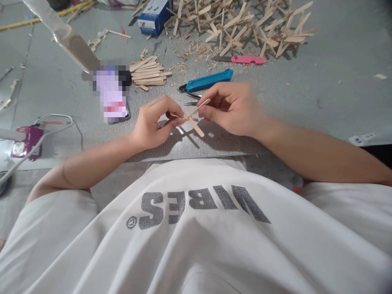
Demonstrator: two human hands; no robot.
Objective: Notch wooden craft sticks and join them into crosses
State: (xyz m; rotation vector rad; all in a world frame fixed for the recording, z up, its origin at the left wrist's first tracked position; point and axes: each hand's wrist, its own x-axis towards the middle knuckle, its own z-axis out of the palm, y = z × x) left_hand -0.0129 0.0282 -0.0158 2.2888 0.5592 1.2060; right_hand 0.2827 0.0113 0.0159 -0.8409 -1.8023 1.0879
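While the left hand (153,122) pinches a stick cross (196,127) and the right hand (234,108) one end, the crossed heap (241,19) looks done — loose sticks (150,75) remain.

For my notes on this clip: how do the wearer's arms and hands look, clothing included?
The left hand and right hand are ungloved, forearms uncovered, with no watch visible. The loose white shirt has short, plain sleeves and dark grey, grid-textured "VIBES" lettering.
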